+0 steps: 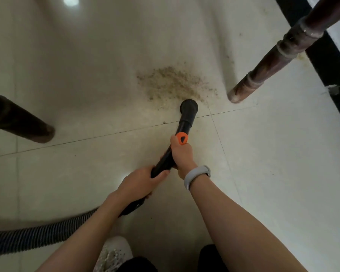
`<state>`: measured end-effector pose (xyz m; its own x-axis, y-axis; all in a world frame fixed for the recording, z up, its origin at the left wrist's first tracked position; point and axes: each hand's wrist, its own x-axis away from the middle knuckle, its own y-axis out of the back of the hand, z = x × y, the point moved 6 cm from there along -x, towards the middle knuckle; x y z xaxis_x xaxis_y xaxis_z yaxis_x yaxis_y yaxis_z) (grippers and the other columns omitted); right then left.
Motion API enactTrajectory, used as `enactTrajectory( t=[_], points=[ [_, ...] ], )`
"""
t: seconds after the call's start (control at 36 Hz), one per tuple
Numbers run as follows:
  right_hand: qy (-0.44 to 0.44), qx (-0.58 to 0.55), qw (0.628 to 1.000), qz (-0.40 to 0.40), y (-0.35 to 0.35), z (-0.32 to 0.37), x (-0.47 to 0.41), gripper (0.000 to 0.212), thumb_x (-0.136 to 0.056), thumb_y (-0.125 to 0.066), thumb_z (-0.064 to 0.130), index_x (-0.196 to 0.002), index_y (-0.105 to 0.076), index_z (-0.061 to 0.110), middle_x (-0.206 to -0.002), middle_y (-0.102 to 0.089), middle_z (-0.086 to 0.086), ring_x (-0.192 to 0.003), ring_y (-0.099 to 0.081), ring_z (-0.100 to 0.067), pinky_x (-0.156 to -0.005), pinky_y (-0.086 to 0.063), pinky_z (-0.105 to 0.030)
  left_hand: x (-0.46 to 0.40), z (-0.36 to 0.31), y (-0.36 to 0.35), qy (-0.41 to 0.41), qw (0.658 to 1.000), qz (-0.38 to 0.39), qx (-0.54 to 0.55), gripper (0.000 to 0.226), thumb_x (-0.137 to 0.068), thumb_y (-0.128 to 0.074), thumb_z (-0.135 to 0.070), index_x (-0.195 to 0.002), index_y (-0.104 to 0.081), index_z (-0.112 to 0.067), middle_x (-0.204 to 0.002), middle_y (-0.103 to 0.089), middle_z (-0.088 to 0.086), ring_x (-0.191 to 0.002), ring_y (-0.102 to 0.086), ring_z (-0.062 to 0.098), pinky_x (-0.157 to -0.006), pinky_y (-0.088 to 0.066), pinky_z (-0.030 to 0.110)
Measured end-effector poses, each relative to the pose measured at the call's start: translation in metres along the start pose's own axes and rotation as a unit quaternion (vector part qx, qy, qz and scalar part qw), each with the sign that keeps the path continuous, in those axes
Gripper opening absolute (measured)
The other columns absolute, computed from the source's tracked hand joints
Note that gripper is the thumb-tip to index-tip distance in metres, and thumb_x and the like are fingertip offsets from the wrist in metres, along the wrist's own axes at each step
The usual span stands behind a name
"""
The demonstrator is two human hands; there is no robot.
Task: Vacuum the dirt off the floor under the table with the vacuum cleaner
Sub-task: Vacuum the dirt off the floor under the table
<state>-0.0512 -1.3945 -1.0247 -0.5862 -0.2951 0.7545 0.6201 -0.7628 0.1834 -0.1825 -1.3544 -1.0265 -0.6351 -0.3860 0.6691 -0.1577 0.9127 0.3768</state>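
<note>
The fingers of the right hand (182,154) are being curled around the black vacuum tube (172,154) just behind its orange collar (182,138), the thumb being laid along the tube toward the collar, and a grey wristband (196,176) is being worn on that wrist. Further back along the tube, the left hand (140,182) is being wrapped around its rear end, fingers clamped on it, where the ribbed hose (37,235) is being trailed away from the tube toward the left edge. At the far end of the tube, the round black nozzle (188,107) is being pressed down at the near edge of the dirt (172,83), a tan scatter lying on the pale tiled floor (263,154) just beyond the nozzle. To the right of the nozzle a turned wooden table leg (263,69) is being seen, and another dark leg (28,125) well to its left. Behind the tube a white shoe (114,252) is being shown
</note>
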Motion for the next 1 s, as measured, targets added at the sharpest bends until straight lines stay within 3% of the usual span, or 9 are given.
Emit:
enactTrajectory(
  t=[0.22,0.33,0.42,0.47,0.61,0.72,0.86,1.0],
  points=[
    [-0.027,-0.005,0.999,0.017,0.005,0.013,-0.006,0.020,-0.091,-0.054,0.030,-0.089,-0.051,0.010,-0.089,-0.058,-0.014,-0.088,-0.063,-0.034,-0.087,-0.054,-0.050,-0.007,-0.013,0.006,-0.003,0.999,-0.003,-0.039,0.033,-0.089,-0.041,-0.065,-0.092,-0.051,-0.034,-0.066,-0.064,-0.002,-0.054,-0.063,0.014,-0.056,-0.054,0.030],
    [-0.026,-0.011,0.999,0.033,0.002,0.034,-0.011,0.021,-0.092,-0.054,0.028,-0.093,-0.050,0.007,-0.082,-0.057,-0.012,-0.075,-0.062,-0.030,-0.082,-0.056,-0.047,-0.016,-0.025,0.015,0.001,1.000,-0.013,-0.022,0.041,-0.090,-0.040,-0.064,-0.094,-0.053,-0.026,-0.063,-0.062,-0.002,-0.052,-0.060,0.014,-0.056,-0.051,0.030],
    [-0.023,-0.002,0.999,0.035,-0.003,0.038,-0.009,0.023,-0.091,-0.055,0.029,-0.096,-0.050,0.007,-0.084,-0.058,-0.012,-0.079,-0.063,-0.031,-0.084,-0.055,-0.049,-0.014,-0.024,0.020,0.000,1.000,-0.010,-0.005,0.041,-0.091,-0.040,-0.062,-0.088,-0.054,-0.024,-0.060,-0.060,-0.003,-0.050,-0.059,0.014,-0.058,-0.053,0.031],
    [-0.026,0.004,0.999,0.038,-0.007,0.032,-0.003,0.022,-0.091,-0.054,0.030,-0.094,-0.050,0.008,-0.085,-0.058,-0.012,-0.081,-0.063,-0.032,-0.084,-0.056,-0.049,-0.007,-0.017,0.018,-0.002,1.000,0.000,0.009,0.039,-0.091,-0.041,-0.062,-0.087,-0.053,-0.025,-0.060,-0.060,-0.002,-0.050,-0.059,0.014,-0.059,-0.054,0.032],
    [-0.026,0.007,0.999,0.045,-0.007,-0.007,0.018,0.021,-0.094,-0.052,0.028,-0.081,-0.050,0.010,-0.073,-0.058,-0.010,-0.063,-0.063,-0.025,-0.074,-0.056,-0.044,0.019,0.009,0.004,-0.009,0.999,0.034,0.002,0.044,-0.090,-0.042,-0.063,-0.094,-0.056,-0.022,-0.059,-0.060,-0.004,-0.047,-0.057,0.008,-0.052,-0.049,0.026],
    [-0.006,0.033,0.998,0.046,-0.021,-0.011,0.019,0.022,-0.092,-0.052,0.027,-0.077,-0.050,0.012,-0.081,-0.056,-0.014,-0.077,-0.060,-0.030,-0.080,-0.054,-0.049,0.023,0.024,0.011,0.005,1.000,0.012,0.001,0.044,-0.088,-0.042,-0.065,-0.091,-0.055,-0.024,-0.060,-0.061,-0.005,-0.047,-0.058,0.007,-0.054,-0.048,0.024],
    [0.013,0.076,0.994,0.076,-0.058,0.007,0.014,0.026,-0.090,-0.054,0.037,-0.078,-0.052,0.014,-0.085,-0.060,-0.013,-0.087,-0.066,-0.035,-0.082,-0.056,-0.050,0.029,0.037,0.031,0.044,0.997,-0.039,0.043,0.042,-0.088,-0.041,-0.066,-0.091,-0.055,-0.027,-0.067,-0.069,0.000,-0.056,-0.067,0.016,-0.063,-0.056,0.036],
    [0.010,0.105,0.986,0.132,-0.097,0.012,0.025,0.025,-0.092,-0.050,0.038,-0.080,-0.050,0.017,-0.091,-0.061,-0.012,-0.096,-0.065,-0.037,-0.085,-0.055,-0.047,0.047,0.058,0.050,0.080,0.991,-0.107,0.029,0.043,-0.090,-0.038,-0.064,-0.089,-0.056,-0.025,-0.066,-0.068,-0.003,-0.057,-0.065,0.013,-0.060,-0.049,0.029]
  ],
)
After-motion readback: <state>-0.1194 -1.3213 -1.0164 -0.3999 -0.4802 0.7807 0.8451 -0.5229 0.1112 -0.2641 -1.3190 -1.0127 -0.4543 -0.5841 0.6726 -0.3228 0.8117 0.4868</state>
